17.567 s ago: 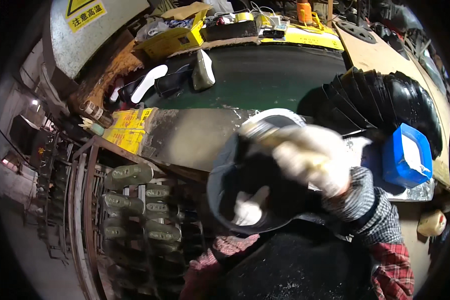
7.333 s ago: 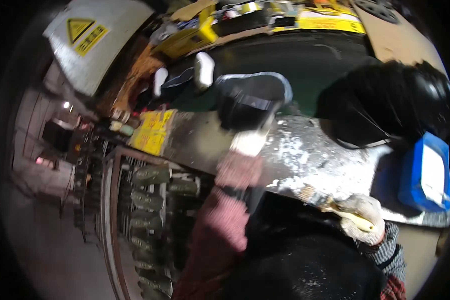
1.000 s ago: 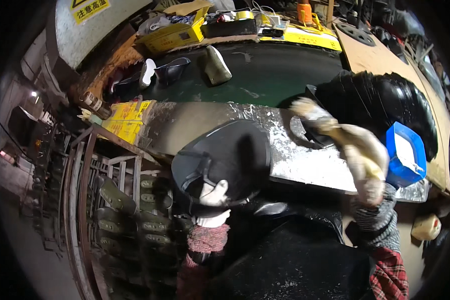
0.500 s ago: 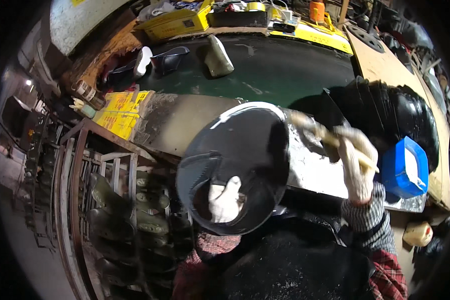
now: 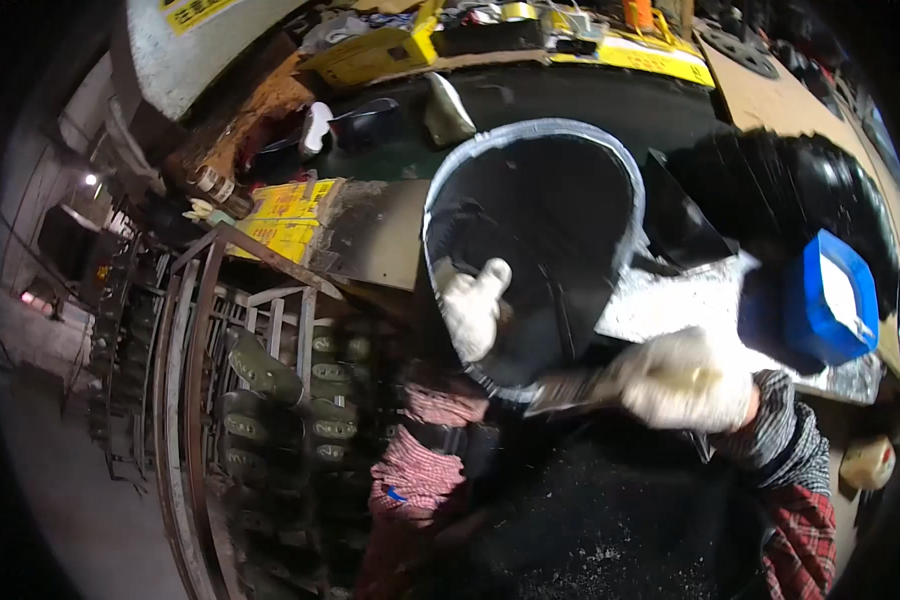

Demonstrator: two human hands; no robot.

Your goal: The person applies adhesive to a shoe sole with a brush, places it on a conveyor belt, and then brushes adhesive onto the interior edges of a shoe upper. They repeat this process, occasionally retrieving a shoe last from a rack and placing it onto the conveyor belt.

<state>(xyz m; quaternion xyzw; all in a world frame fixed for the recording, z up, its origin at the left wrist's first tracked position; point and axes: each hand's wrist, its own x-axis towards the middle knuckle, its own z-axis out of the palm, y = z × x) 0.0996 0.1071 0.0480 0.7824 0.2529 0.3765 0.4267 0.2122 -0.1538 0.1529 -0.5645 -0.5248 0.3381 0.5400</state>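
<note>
- A person in white work gloves holds a large round black moulded part (image 5: 545, 250), pale along its rim, tipped up in front of the chest above a dusty metal-topped bench (image 5: 700, 300).
- The left hand (image 5: 473, 305) presses against the part's dark face near its lower edge, fingers curled to steady it.
- The right hand (image 5: 682, 378) is closed around a flat metal blade (image 5: 570, 392), likely a scraper, whose tip sits at the part's lower rim.
- Risk: the part seems held mainly by the left hand, so a hard push of the blade could twist it loose and drop it toward the rack of dark moulds (image 5: 270, 380) below.
- Risk: the blade points toward the left wrist; a slip off the rim could strike the glove.
- Risk: a blue plastic box (image 5: 830, 300) sits near the right elbow and could be knocked.
</note>
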